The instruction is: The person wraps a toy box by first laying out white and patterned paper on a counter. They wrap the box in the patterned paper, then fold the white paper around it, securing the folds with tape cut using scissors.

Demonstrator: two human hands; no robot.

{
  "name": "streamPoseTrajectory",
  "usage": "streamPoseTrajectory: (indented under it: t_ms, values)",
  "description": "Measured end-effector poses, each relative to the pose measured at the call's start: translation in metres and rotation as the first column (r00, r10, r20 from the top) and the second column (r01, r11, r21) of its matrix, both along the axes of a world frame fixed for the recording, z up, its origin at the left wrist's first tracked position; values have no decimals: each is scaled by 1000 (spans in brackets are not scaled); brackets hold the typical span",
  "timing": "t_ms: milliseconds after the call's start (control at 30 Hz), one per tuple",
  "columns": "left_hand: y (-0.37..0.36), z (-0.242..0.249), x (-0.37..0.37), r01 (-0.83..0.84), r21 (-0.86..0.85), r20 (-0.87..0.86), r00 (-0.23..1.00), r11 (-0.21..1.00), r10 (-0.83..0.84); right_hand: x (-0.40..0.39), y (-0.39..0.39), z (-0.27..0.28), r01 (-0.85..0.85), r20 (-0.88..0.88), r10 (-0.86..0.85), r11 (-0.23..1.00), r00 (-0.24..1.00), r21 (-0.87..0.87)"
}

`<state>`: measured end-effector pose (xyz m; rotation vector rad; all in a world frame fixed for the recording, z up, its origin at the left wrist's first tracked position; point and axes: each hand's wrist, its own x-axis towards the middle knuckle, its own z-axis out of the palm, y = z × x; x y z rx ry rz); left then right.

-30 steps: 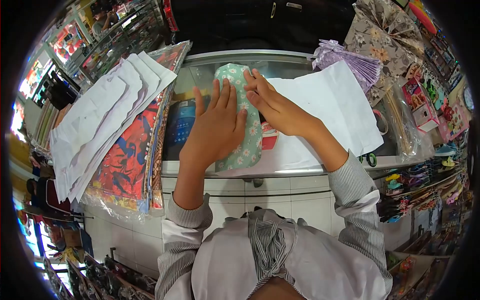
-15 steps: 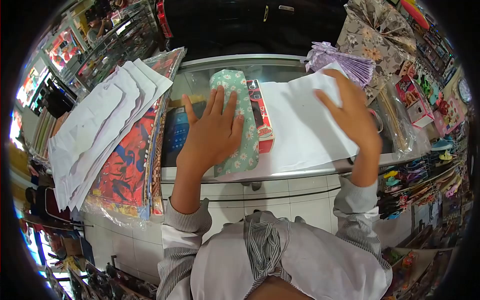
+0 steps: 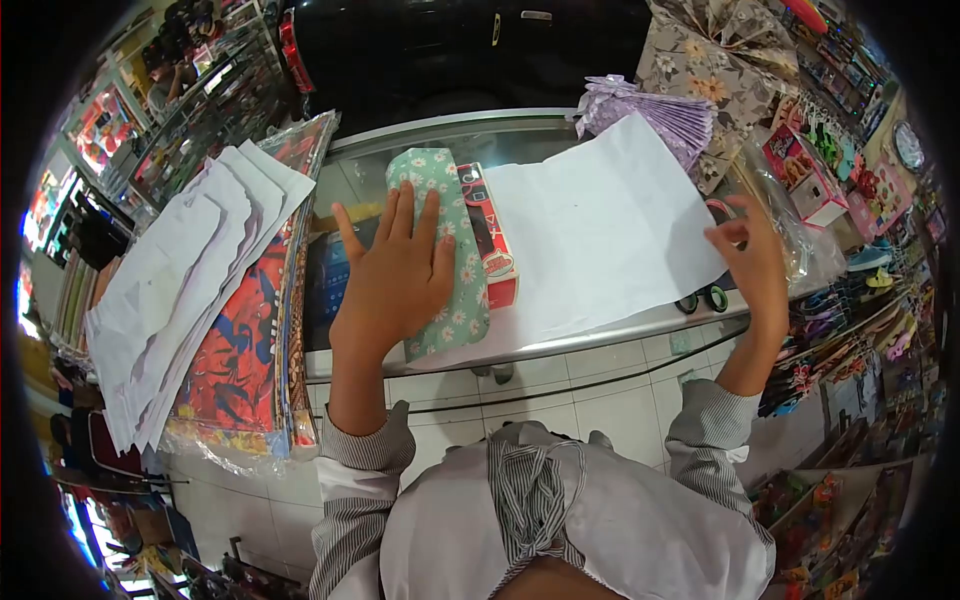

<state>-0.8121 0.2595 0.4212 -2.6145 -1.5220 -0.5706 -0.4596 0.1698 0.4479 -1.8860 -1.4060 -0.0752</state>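
Observation:
My left hand (image 3: 395, 275) lies flat with fingers spread on a green daisy-patterned piece of paper (image 3: 465, 300). A red and black printed box (image 3: 503, 290) sticks out from under that paper's right side. To the right, a large white sheet (image 3: 590, 230) is spread over the counter. By its right edge hovers my right hand (image 3: 752, 255), fingers loosely bent, a gap showing beside the thumb, nothing visible held. Two dark rings with green insides, like scissors handles (image 3: 714, 298), poke out beneath the sheet near its lower right corner.
On the left, torn white sheets (image 3: 165, 270) lie over plastic-wrapped red printed paper (image 3: 235, 350). Behind the white sheet sit a pleated purple paper fan (image 3: 660, 115) and brown floral paper (image 3: 700, 60). A pink box (image 3: 800, 175) stands right of the glass counter (image 3: 470, 135).
My right hand has moved right and down off the white sheet, its fingers now more bent. The scissors-like rings have come into sight. The left hand stays on the green paper; the view has shifted.

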Motion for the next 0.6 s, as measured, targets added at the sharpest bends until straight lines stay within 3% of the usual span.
streamPoseTrajectory:
  t_ms: [67, 200, 300, 400, 500, 600]
  values:
    - [-2, 2, 1, -22, -23, -28, 999, 999, 21, 8, 5, -8, -171, -51, 173, 985, 984, 37]
    - [-3, 5, 1, -36, -50, -35, 999, 998, 34, -18, 11, 21, -228, -147, 251, 961, 957, 153]
    - [0, -1, 0, -3, 25, 8, 1000, 1000, 3, -29, 20, 24, -197, 250, 156, 969, 956, 150]
    - [-2, 0, 0, 1, 14, 33, 999, 1000, -1, -23, 23, 28, -249, 235, 257, 966, 937, -61]
    - [0, -1, -1, 1, 22, 32, 999, 1000, -1, -42, 24, 56, -430, 23, 430, 903, 903, 10]
    - [0, 0, -1, -6, 39, 28, 1000, 999, 5, -72, 26, 89, -625, -2, 636, 759, 772, 183]
